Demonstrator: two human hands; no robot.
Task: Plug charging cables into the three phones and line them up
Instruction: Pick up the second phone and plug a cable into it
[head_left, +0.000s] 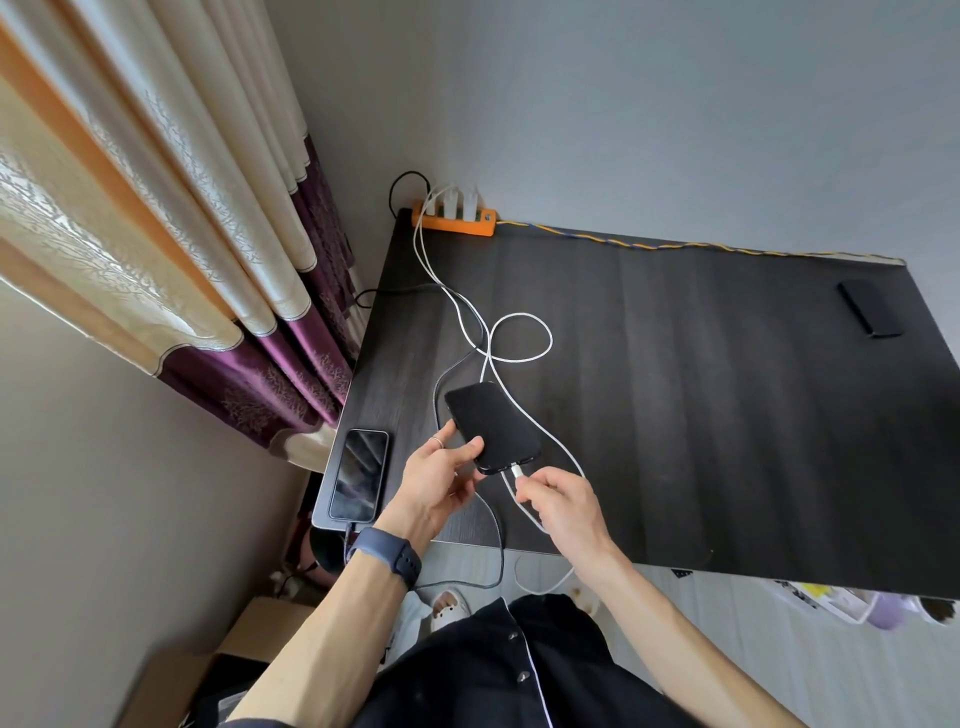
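While left hand (441, 470) grips black slab phone (491, 426) and right hand (563, 501) pinches white cable plug (517, 472), risk: skewed entry jams port.

Back left corner: power strip (453, 220) sits on the desk (727, 415) against the wall, chargers plugged in.
Left edge near you: one phone (359, 474) lying flat, cable at its near end.
Middle: second phone (492, 427) in your left hand (439, 480), your right hand (563, 501) just beside its near end on the cable plug (517, 472).
Far right: third phone (871, 307), well apart from the others.
Between strip and middle phone: cables (519, 338) looped on the desk.
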